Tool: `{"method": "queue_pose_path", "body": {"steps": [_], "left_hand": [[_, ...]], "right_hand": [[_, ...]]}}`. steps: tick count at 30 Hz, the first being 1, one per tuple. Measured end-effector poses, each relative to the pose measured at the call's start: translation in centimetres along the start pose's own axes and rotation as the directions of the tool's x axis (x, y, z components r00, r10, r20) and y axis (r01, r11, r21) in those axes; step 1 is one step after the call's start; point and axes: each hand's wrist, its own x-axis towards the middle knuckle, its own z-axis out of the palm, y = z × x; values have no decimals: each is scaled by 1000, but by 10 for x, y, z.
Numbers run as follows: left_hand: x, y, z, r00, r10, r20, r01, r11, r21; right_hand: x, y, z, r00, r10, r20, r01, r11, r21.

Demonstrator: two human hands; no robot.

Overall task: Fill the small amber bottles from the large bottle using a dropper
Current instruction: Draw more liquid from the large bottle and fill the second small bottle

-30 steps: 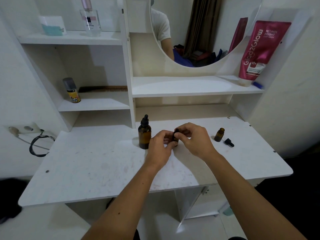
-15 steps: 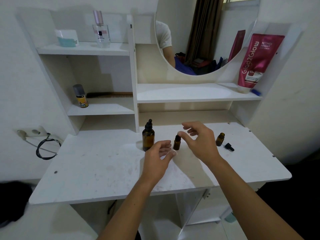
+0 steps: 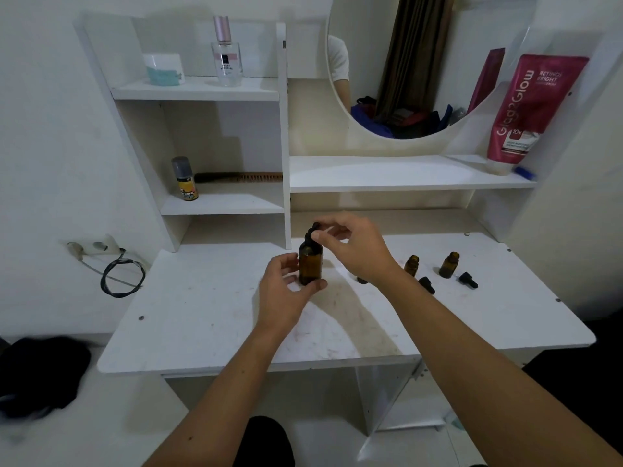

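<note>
**Both hands on big bottle, small ones uncapped at right**

Big bottle (image 3: 310, 264) upright near back-centre of desk (image 3: 209, 318), just in front of the shelf divider. Left hand (image 3: 286, 291) cupped around lower body – thumb at base front, fingers curled behind, loose wrap; firm contact can't be confirmed. Right hand (image 3: 350, 247) above, thumb and forefinger pinched on dropper cap (image 3: 313, 232), other fingers spread.

Open room: bare desk left of the hands out to left edge, and front strip along near edge. Right side busier – two small bottles (image 3: 411, 265) (image 3: 449, 264) upright, mouths open, well apart from big bottle, near each other. Two black caps (image 3: 426, 284) (image 3: 468, 280) lying on the desk just in front of them. Dark bit at right wrist (image 3: 362, 280), partly hidden, can't tell.

Desk white, scuffed, stained around centre. Shelves above: perfume (image 3: 227, 59), spray can (image 3: 184, 178), comb (image 3: 239, 177), pink tube (image 3: 526, 109) by round mirror (image 3: 404, 62). Cable (image 3: 123, 276) at wall socket, left.

Big bottle amber glass, black dropper top, contents not readable.
</note>
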Motion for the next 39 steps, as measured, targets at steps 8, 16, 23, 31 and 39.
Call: {"method": "queue_pose_path", "body": {"steps": [8,16,23,31,39], "left_hand": [[16,-5,8,999,30,24,-30,1000,3],[17,-7,10,1000,21,17,-22,999,35],[16,-4,10,1000,9,24,-10,999,43],[13,-1,8,1000,13,26,-14,999,39],[11,-1,10,1000,11,0,-11,999,38]], "right_hand": [[9,-6,11,997,27,-69,-26,1000,16],[8,-8,15,992,-14,-126,9,999,-36],[10,-17,8,992,-24,-122,20,999,-35],[12,-35,-15,956,-86,-280,113,990,83],[2,-41,-37,913,-101,-395,162,979,125]]}}
